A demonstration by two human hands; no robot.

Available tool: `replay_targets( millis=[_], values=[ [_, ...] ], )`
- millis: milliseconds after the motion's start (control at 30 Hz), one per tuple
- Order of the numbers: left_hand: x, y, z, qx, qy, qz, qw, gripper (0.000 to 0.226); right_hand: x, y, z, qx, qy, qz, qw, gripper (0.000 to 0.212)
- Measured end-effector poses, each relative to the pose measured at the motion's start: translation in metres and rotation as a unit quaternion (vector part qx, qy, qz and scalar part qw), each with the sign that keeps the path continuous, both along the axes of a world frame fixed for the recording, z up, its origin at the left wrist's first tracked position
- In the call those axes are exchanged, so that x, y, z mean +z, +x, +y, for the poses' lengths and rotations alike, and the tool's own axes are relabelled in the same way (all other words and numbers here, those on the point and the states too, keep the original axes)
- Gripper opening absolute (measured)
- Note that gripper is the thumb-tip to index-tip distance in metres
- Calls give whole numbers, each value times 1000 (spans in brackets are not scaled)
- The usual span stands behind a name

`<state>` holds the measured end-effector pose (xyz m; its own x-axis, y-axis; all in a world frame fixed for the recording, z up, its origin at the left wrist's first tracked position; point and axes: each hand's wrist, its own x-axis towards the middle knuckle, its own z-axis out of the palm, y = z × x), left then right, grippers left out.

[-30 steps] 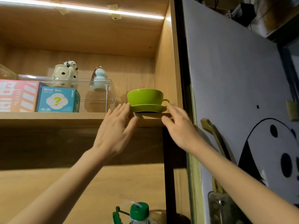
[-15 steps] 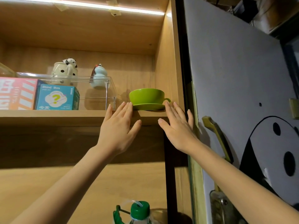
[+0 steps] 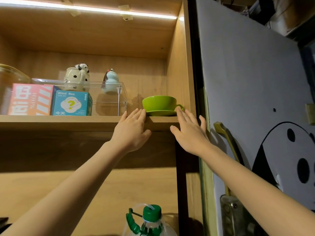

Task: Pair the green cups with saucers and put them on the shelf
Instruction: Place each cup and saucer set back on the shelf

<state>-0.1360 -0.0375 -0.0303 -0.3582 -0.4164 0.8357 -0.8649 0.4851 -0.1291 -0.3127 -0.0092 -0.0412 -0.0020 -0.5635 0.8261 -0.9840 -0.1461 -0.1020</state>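
While both arms reach up from below toward the wooden shelf [image 3: 68, 120], the hands stand flat and spread, holding nothing.

Left hand [image 3: 132, 132]: palm turned away, fingers [image 3: 138, 114] extended together and pointing up over the shelf's front edge, tips at the left rim of the saucer; whether they touch it cannot be told. Thumb splayed to the right, below the shelf edge. Forearm bare, rising from lower left.

Right hand [image 3: 190, 132]: palm away, fingers fanned wider, the index tip near the cup's handle on the right side of the saucer, the little finger set against the cabinet's side panel [image 3: 180, 65]. Thumb points left under the shelf edge. Forearm bare, rising from lower right.

Green cup [image 3: 159, 103]: upright, seated on the green saucer [image 3: 162, 113], handle to the right. The pair stands on the shelf at its right end, just beside the side panel, between the two hands.

Further left on the shelf: clear acrylic riser [image 3: 109, 92] carrying a spotted panda teapot [image 3: 77, 76] and a pale blue gourd figure [image 3: 110, 81]; teal blind box [image 3: 71, 103]; pink striped box [image 3: 30, 99].

Above: light strip [image 3: 88, 10]. Below: green-capped plastic bottle [image 3: 150, 220]. Right: grey panel with a panda drawing [image 3: 252, 82].
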Motion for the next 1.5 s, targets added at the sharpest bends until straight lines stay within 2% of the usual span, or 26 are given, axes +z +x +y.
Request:
replay_targets(
  millis=[133, 300, 400, 600, 833, 1167, 1367, 1500],
  values=[
    [3, 9, 22, -35, 59, 38, 997, 67, -2, 5, 16, 11, 20, -35, 999, 62],
    [-16, 28, 57, -163, 93, 142, 972, 44, -23, 15, 47, 125, 6, -114, 986, 55],
    [-44, 38, 81, -208, 142, 184, 950, 30, -52, 28, 59, 210, 46, -163, 963, 50],
    [-127, 54, 108, -221, 213, 229, 924, 28, -132, 58, 84, 284, 122, -194, 931, 39],
    [-246, 84, 129, -179, 305, 278, 893, 37, -235, 86, 107, 315, 231, -234, 890, 38],
    [-413, 135, 167, -69, 423, 292, 855, 56, -392, 118, 125, 280, 375, -258, 845, 45],
    [-493, 152, 198, -2, 532, 350, 771, 76, -477, 130, 139, 239, 490, -282, 790, 57],
    [-529, 162, 212, 40, 589, 339, 733, 100, -516, 134, 144, 227, 550, -246, 765, 81]
  ],
)
